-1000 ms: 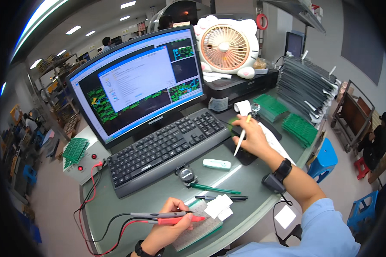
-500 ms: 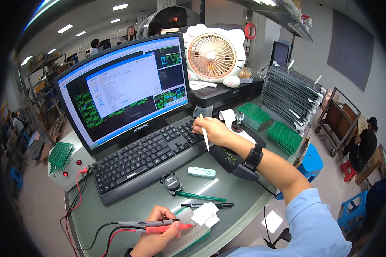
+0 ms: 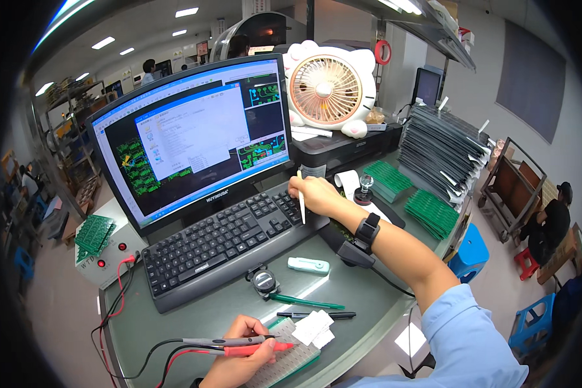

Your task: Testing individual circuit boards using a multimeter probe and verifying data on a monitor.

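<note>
My left hand [image 3: 234, 363] is closed around two test probes, a grey-black probe [image 3: 221, 340] and a red probe [image 3: 247, 350]. Their tips point right, above a pale-faced board [image 3: 279, 366] with green edges; contact cannot be made out. White paper slips [image 3: 313, 327] lie over the board's far corner. At the right end of a black keyboard [image 3: 208, 240], my right hand [image 3: 320, 196] is closed on a slim white stick [image 3: 301, 205], held nearly upright. That hand's fingertips hover at or rest on the number pad; which, I cannot tell.
Behind the keyboard stands a monitor [image 3: 194, 145]. A dial gauge [image 3: 264, 280], green pen [image 3: 307, 302], black pen [image 3: 323, 315] and mint-coloured stick [image 3: 308, 265] lie mid-table. Green circuit boards [image 3: 431, 213] are stacked at right. Probe leads run to a white box [image 3: 113, 249].
My right hand has shifted slightly left over the number pad, and the white stick is more upright. A small box has appeared in the screen's window. My left hand keeps its hold.
</note>
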Demonstrator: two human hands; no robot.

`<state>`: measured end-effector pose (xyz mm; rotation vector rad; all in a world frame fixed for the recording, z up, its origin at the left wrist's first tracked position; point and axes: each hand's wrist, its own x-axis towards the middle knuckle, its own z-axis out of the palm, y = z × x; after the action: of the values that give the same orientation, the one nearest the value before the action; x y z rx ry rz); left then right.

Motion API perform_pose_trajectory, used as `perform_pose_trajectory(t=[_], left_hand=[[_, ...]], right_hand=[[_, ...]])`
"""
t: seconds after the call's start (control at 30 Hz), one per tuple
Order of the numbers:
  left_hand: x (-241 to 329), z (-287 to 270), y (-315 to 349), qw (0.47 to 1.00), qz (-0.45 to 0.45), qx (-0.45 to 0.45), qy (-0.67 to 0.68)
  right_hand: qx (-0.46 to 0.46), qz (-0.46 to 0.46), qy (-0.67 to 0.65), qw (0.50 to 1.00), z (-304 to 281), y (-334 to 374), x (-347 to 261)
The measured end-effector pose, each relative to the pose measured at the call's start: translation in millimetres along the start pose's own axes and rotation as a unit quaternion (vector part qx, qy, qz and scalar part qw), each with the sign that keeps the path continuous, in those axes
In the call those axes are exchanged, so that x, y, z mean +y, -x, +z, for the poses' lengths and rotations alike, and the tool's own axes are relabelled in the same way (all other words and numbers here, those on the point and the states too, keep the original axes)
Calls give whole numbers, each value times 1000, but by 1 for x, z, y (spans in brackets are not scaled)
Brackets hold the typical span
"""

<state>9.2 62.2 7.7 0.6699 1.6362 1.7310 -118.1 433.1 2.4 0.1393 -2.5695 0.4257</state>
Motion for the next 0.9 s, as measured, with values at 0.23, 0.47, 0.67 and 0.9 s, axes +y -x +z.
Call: perform_pose_trajectory(t=[0.23,0.47,0.67,0.9], left_hand=[[1,-1,4,1000,-8,10,1],[0,-2,1,1000,-18,-7,5],[-6,-7,3,1000,-16,-17,-14],[-8,-8,3,999,-12,-27,-13]], right_hand=[[-21,-9,0,1000,7,-3,-14],[-12,-2,-78,997,-20,28,-20],[22,123,17,992,-49,100,-8],[28,101,-46,993,-34,130,9]])
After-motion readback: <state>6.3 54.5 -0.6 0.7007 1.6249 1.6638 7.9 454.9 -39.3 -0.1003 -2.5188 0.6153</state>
